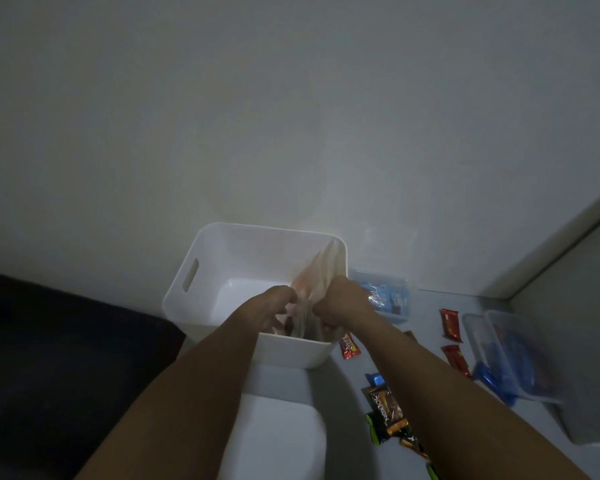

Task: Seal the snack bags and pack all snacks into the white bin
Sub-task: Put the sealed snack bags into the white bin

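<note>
A smooth white plastic bin (pixel 201 271) with rounded corners and a slot handle stands on the pale surface (pixel 426 348) against the wall. Inside it, leaning along the right wall, is a translucent, crinkly snack bag (pixel 317 271) with an orange tint. The left hand (pixel 278 304) and right hand (pixel 340 301) both have fingers closed on the bag's near edge, over the bin. Glossy foil-wrapped snacks (pixel 385 408) lie scattered just right of the bin, beside clear plastic containers (pixel 510 355).
</note>
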